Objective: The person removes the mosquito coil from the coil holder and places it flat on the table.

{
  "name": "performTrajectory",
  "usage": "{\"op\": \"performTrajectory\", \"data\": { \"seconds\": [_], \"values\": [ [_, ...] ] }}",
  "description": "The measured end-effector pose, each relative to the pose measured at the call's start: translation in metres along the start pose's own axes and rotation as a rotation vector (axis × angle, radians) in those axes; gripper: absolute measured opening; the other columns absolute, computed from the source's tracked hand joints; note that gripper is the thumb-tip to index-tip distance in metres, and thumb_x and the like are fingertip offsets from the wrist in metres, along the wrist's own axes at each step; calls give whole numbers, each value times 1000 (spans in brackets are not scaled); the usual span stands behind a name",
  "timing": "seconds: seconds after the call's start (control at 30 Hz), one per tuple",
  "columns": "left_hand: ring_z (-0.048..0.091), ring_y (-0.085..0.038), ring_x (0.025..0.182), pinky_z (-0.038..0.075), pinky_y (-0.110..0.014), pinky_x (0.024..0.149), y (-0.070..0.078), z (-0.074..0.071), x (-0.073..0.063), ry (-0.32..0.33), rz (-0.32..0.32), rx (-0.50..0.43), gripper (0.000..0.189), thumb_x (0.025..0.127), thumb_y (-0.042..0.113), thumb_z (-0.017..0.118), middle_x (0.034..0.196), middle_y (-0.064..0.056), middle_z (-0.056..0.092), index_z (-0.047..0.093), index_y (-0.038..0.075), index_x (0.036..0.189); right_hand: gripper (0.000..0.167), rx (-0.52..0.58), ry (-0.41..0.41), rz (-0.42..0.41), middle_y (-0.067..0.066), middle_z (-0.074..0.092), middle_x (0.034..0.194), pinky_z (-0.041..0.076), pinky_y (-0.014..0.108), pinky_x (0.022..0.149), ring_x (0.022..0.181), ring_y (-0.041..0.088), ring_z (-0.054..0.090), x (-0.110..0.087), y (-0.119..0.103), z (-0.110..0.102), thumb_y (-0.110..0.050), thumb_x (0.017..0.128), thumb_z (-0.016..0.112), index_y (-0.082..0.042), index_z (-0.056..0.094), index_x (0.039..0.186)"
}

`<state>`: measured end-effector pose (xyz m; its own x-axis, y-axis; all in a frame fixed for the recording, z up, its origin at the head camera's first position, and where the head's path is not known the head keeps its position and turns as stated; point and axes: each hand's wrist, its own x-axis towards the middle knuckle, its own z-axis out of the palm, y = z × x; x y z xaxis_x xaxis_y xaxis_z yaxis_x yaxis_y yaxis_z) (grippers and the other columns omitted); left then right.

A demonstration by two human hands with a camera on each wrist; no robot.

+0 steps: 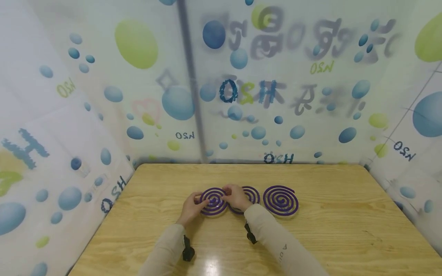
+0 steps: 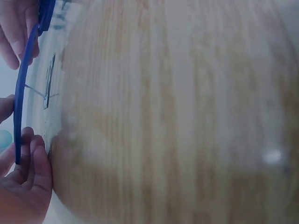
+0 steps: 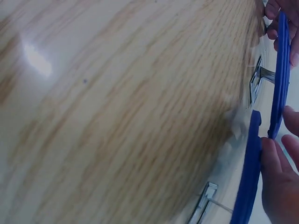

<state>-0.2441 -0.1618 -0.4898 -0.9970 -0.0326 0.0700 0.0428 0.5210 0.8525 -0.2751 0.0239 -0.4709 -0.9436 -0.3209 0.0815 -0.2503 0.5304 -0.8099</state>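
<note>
A purple-blue mosquito coil (image 1: pixel 213 200) is held level above the table between both hands. My left hand (image 1: pixel 190 209) grips its left edge, thumb on top and fingers underneath. At its right edge, my right hand (image 1: pixel 237 197) pinches the rim. Under this coil a small metal stand (image 3: pixel 256 81) shows in the right wrist view, its upright reaching toward the coil. A second coil (image 1: pixel 254 196) lies just to the right, partly hidden by my right hand, with another metal stand (image 3: pixel 203 203) beneath it.
A third purple coil (image 1: pixel 281 200) sits at the right end of the row. The wooden table (image 1: pixel 331 230) meets patterned walls at its back and sides. Each wrist wears a black camera, one of them (image 1: pixel 188 249) beside the left sleeve.
</note>
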Motion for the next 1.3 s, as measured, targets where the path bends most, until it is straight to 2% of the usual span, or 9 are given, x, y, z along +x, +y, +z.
{"op": "performTrajectory", "data": {
  "seconds": [0.07,0.3,0.5,0.73,1.03,1.3],
  "values": [
    [55,-24,80,48,-29,65,-1,0,0,5,10,-13,44,78,18,68,88,-15,59,52,-6,111,30,-5,6,-10,19,60,101,47,35,83,95,30,56,0,0,1,-1,78,65,8,56,106],
    [55,-22,79,47,-25,63,-5,-4,1,8,-35,-85,43,76,14,70,90,-16,59,53,-6,109,31,15,-12,-36,21,60,100,48,35,82,94,31,57,0,-2,1,2,76,65,10,56,105],
    [54,-23,82,48,-27,66,-5,-10,-1,2,-65,-110,44,76,13,70,95,-18,58,52,-5,111,32,-20,-36,-16,19,60,102,48,34,82,95,29,57,0,-5,6,-1,78,64,8,56,107],
    [51,-24,84,47,-27,66,-3,-15,-3,-2,-70,-137,44,76,10,69,97,-18,55,51,-5,113,35,-48,-58,1,19,58,105,49,34,80,95,29,57,2,-5,13,-6,81,62,6,54,112],
    [49,-25,89,45,-26,68,-5,-13,-2,19,-139,-179,44,76,10,68,101,-18,55,52,-4,114,38,-66,-54,-39,20,58,102,50,34,76,91,30,58,0,-8,14,-4,80,63,6,52,115],
    [54,-14,72,48,-22,59,-9,-9,-2,49,-200,-284,43,75,7,68,92,-18,59,52,-8,112,36,-55,-78,-23,18,59,101,50,32,74,89,27,58,0,-10,12,-5,81,62,7,53,114]
  ]
}}
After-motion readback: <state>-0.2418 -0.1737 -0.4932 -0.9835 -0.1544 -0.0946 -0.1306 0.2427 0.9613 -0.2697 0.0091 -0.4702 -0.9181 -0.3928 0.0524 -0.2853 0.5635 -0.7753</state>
